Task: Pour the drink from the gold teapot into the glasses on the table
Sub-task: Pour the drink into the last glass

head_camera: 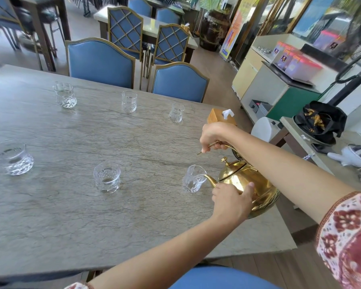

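The gold teapot (246,184) is tilted to the left over the near right part of the grey table (71,215). Its spout tip rests at the rim of the nearest right glass (193,181). My right hand (214,136) grips the teapot's handle from above. My left hand (231,200) presses against the pot's front side below the spout. Several more cut glasses stand on the table: one near the middle (107,177), one at the left edge (12,157), and three along the far side (64,95) (129,101) (176,112).
A wooden tissue box (221,118) stands behind my right hand near the table's right edge. Blue chairs (100,63) (178,82) line the far side. A side table with a black bag (319,122) is to the right.
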